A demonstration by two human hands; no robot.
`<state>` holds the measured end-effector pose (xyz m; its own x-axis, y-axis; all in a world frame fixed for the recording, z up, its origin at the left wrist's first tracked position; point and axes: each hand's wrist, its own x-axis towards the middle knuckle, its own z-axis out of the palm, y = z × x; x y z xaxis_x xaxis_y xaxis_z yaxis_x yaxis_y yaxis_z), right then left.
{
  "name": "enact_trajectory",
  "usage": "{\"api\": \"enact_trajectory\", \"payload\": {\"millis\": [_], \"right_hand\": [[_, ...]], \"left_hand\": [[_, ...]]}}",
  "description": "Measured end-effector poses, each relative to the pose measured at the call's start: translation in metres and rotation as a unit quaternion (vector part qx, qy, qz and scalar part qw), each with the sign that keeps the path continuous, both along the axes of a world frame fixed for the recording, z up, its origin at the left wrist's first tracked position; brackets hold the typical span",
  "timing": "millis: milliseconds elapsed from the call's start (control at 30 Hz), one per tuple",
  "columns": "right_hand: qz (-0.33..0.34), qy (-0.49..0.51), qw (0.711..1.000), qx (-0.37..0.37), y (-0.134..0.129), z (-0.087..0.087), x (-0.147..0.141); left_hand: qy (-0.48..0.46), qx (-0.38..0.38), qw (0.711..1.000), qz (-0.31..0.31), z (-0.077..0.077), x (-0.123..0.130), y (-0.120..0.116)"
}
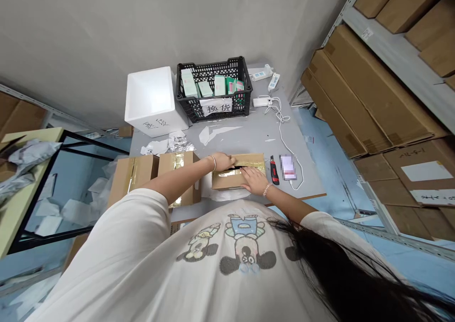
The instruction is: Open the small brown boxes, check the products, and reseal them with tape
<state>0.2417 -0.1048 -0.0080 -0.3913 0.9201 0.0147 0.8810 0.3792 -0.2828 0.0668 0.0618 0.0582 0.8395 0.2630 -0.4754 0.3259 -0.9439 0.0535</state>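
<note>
Presently left hand (222, 161) and right hand (254, 180) lie on a gold-taped cardboard box (227, 182), fingers seemingly together and flat, not gripping it.

Right now my left arm (170, 184) and right arm (287, 206) reach straight forward, palms down, my left hand (223, 161) slightly curled, my right hand (254, 180) spread flat just beside it, fingers pointing inward.

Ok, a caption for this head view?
Left hand and right hand rest on a taped cardboard box on a grey table.
</note>
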Motion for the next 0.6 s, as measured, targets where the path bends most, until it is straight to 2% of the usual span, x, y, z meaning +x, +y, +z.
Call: {"api": "enact_trajectory", "payload": {"millis": [133,233,433,600], "right_hand": [[-0.003,0.007,1.000,0.006,-0.003,-0.008,0.000],[-0.003,0.009,1.000,0.012,-0.005,-0.008,-0.001],[-0.001,0.015,1.000,0.021,-0.005,-0.006,0.001],[0.004,0.028,0.999,0.040,-0.005,-0.005,0.000]], "left_hand": [[-0.052,0.009,0.998,0.031,-0.001,0.000,-0.012],[-0.082,0.032,0.994,0.065,-0.008,0.013,-0.023],[-0.063,0.033,0.993,0.095,-0.026,0.052,-0.040],[-0.043,0.011,0.996,0.082,-0.029,0.060,-0.037]]}}
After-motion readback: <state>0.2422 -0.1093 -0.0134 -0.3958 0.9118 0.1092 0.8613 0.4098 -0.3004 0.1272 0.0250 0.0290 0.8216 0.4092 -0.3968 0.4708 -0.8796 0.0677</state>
